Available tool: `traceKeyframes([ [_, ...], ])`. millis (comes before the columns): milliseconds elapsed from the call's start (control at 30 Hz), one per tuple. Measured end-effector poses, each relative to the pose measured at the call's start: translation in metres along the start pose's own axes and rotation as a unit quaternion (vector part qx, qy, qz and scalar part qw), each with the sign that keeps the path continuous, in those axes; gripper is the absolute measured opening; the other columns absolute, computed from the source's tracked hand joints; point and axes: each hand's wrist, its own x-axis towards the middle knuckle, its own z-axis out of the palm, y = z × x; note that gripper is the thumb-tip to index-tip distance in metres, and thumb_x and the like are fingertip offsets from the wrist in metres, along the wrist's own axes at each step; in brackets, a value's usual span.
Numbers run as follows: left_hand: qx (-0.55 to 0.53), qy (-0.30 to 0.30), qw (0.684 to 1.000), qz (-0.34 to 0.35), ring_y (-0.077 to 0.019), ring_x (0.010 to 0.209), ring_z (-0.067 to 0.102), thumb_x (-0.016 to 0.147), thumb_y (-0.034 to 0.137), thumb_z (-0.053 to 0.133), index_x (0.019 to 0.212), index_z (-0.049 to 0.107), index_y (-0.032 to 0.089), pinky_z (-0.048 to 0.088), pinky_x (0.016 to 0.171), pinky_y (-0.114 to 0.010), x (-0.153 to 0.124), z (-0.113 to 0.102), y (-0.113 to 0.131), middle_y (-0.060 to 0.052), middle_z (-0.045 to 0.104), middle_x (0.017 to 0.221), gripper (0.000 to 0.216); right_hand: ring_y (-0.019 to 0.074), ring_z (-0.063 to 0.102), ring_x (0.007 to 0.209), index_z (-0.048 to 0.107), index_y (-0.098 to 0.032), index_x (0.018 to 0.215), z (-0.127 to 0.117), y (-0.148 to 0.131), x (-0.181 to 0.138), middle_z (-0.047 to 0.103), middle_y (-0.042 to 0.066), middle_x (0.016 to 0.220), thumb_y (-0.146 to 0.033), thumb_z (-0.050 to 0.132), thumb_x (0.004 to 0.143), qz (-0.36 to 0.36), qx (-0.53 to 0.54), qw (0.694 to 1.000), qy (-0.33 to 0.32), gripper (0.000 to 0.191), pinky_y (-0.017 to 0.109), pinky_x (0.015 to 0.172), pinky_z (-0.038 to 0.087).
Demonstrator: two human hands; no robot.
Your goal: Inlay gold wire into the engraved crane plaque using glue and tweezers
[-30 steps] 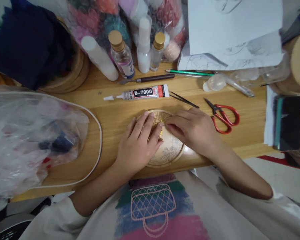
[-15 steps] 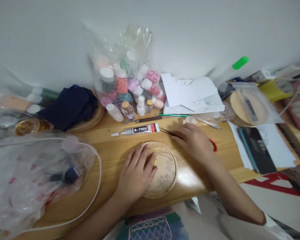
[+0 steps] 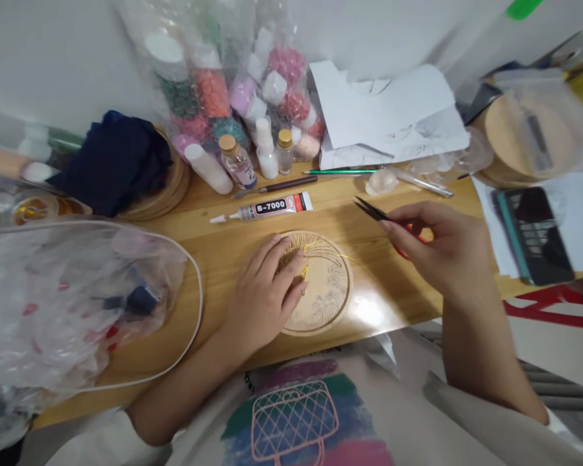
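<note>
My left hand lies over the left part of a round wooden disc, fingers stretched out and a little apart. Carved lines and a flower-like pattern mark the disc. Gold thread shows by my fingertips, and a thin strand trails off the disc's right edge. To the right, above the table, my right hand is closed around small scissors with dark blades and red handles. Their blades point left, toward a B-7000 glue tube lying behind the disc. My left palm hides part of the disc.
Behind the tube lie a dark-handled tool and a green pencil. Small bottles and bagged jars line the wall. White paper is at the back, a phone right, a plastic bag and white cable left.
My right hand has lifted the scissors off the table and moved right with them. My left hand stays on the disc. The view has tilted downward.
</note>
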Motion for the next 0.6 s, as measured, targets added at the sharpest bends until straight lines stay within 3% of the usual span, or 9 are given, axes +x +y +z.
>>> traceKeyframes([
  [133, 0.025, -0.019, 0.999, 0.016, -0.0355, 0.129, 0.05, 0.093, 0.026, 0.056, 0.126, 0.056, 0.006, 0.049, 0.104, -0.055, 0.0, -0.001, -0.003, -0.021, 0.058, 0.132, 0.039, 0.0165, 0.066, 0.069, 0.065, -0.025, 0.099, 0.006, 0.013, -0.019, 0.069, 0.001, 0.082, -0.025, 0.067, 0.081, 0.015, 0.077, 0.997, 0.008, 0.018, 0.03, 0.06, 0.052],
  [233, 0.039, -0.012, 0.999, 0.027, -0.0349, 0.126, 0.053, 0.093, 0.028, 0.057, 0.123, 0.058, 0.006, 0.05, 0.103, -0.054, 0.001, -0.002, -0.005, -0.02, 0.06, 0.129, 0.037, 0.0176, 0.067, 0.073, 0.056, -0.024, 0.118, 0.017, 0.023, -0.03, 0.066, 0.003, 0.09, -0.021, 0.057, 0.086, 0.0, 0.092, 0.995, -0.035, 0.032, 0.032, 0.064, 0.055],
  [433, 0.028, 0.005, 0.998, 0.056, -0.0339, 0.124, 0.056, 0.093, 0.027, 0.055, 0.122, 0.057, 0.007, 0.05, 0.103, -0.055, 0.006, 0.001, -0.01, -0.019, 0.062, 0.127, 0.035, 0.0207, 0.066, 0.082, 0.058, -0.02, 0.106, 0.029, 0.014, -0.042, 0.067, 0.006, 0.088, -0.017, 0.049, 0.087, -0.04, 0.005, 0.998, -0.055, 0.021, 0.034, 0.071, 0.055],
  [600, -0.008, 0.004, 0.997, 0.076, -0.0341, 0.133, 0.049, 0.092, 0.029, 0.056, 0.126, 0.053, 0.004, 0.046, 0.109, -0.052, 0.003, 0.005, -0.017, -0.022, 0.058, 0.134, 0.042, 0.0207, 0.069, 0.081, 0.066, -0.02, 0.097, 0.038, 0.005, -0.047, 0.074, 0.005, 0.089, -0.029, 0.065, 0.085, -0.031, 0.022, 0.997, -0.072, 0.015, 0.033, 0.071, 0.054],
])
